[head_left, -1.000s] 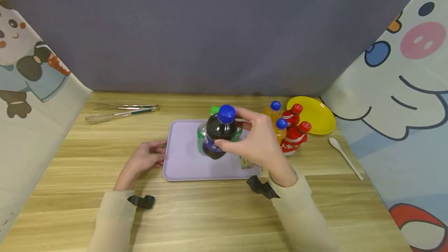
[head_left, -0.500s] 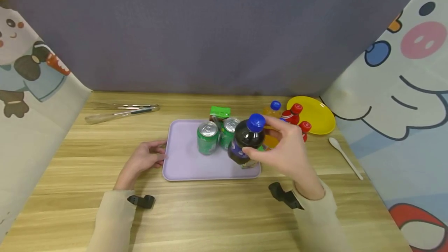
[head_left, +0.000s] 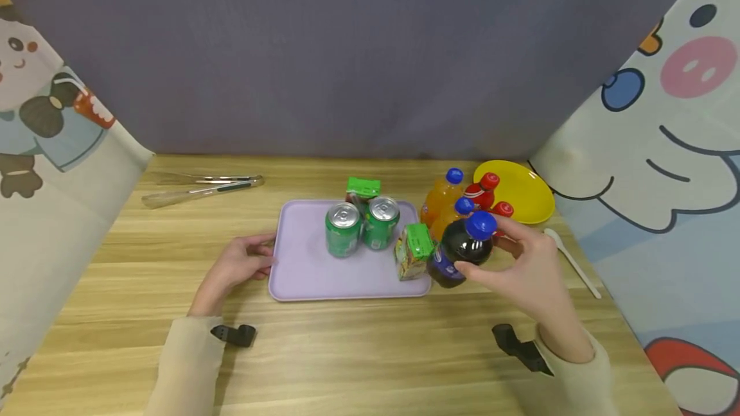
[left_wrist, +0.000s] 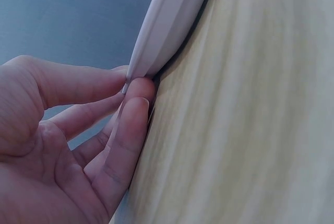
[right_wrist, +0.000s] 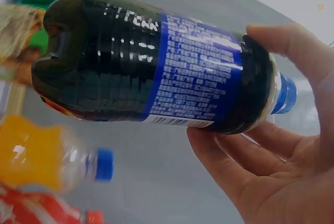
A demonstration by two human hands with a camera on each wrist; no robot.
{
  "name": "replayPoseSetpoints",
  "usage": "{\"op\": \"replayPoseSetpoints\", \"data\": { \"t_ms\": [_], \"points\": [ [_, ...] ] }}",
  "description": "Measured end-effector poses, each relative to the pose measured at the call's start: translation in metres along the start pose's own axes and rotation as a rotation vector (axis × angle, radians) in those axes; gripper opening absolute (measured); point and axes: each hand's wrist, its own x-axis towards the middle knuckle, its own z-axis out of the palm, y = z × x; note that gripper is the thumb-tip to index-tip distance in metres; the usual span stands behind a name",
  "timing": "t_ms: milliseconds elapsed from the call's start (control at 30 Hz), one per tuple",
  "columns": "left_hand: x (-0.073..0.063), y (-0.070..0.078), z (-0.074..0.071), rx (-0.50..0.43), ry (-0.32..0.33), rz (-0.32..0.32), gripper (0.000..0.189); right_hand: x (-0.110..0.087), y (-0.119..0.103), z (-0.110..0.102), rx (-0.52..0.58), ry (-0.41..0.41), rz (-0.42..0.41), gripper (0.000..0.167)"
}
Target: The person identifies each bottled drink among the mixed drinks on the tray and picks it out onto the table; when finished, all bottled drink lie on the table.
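My right hand (head_left: 528,268) holds a dark soda bottle (head_left: 465,246) with a blue cap and a purple-blue label. In the right wrist view, thumb and fingers grip the bottle (right_wrist: 198,72) near its shoulder. It is at the right end of a lilac tray (head_left: 315,278), overlapping orange drink bottles behind it in the head view. The left hand (head_left: 238,262) pinches the tray's left rim; the left wrist view has thumb and fingertips on the rim (left_wrist: 162,31). Two green cans (head_left: 342,236) and a drink carton with a green top (head_left: 413,252) stand on the tray.
Beside the tray's right end stand two orange drink bottles (head_left: 441,199) with blue caps and two red bottles (head_left: 481,192). A yellow plate (head_left: 523,188) lies behind them, a white spoon (head_left: 572,262) to the right. Metal tongs (head_left: 202,190) lie back left. Another green-topped carton (head_left: 363,186) is behind the cans.
My right hand has carried the dark soda bottle rightward from over the tray's middle to its right end, uncovering the cans and the carton. My left hand has stayed on the tray rim.
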Motion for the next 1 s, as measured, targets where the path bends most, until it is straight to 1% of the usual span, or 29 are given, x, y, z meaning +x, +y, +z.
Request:
{"op": "replayPoseSetpoints", "data": {
  "t_ms": [100, 200, 300, 400, 567, 667, 833, 933, 1000],
  "points": [
    [0.0, -0.003, 0.0, 0.002, 0.005, 0.001, 0.057, -0.005, 0.006, -0.006, 0.005, 0.001, 0.033, 0.064],
    [-0.001, -0.003, -0.001, 0.01, 0.007, 0.002, 0.057, -0.009, 0.014, -0.008, 0.005, -0.012, 0.041, 0.064],
    [-0.001, -0.003, -0.001, 0.009, 0.009, -0.001, 0.057, -0.012, 0.023, -0.005, 0.01, -0.021, 0.038, 0.065],
    [-0.002, -0.002, -0.001, 0.001, 0.005, 0.004, 0.058, -0.017, 0.031, -0.001, 0.011, -0.035, 0.053, 0.066],
    [-0.001, -0.001, 0.0, -0.01, 0.005, 0.008, 0.057, -0.025, 0.043, 0.003, -0.008, -0.072, 0.122, 0.064],
    [0.0, -0.001, 0.0, -0.011, 0.002, 0.011, 0.057, -0.028, 0.053, 0.005, -0.039, -0.083, 0.161, 0.064],
    [0.0, 0.0, 0.0, -0.008, 0.003, 0.019, 0.056, -0.029, 0.071, 0.009, -0.097, -0.089, 0.23, 0.063],
    [0.0, -0.001, 0.0, -0.003, 0.003, 0.018, 0.056, -0.028, 0.079, 0.012, -0.109, -0.095, 0.264, 0.065],
    [0.0, -0.001, 0.0, -0.001, 0.006, 0.01, 0.056, -0.028, 0.083, 0.015, -0.111, -0.102, 0.272, 0.066]
  ]
}}
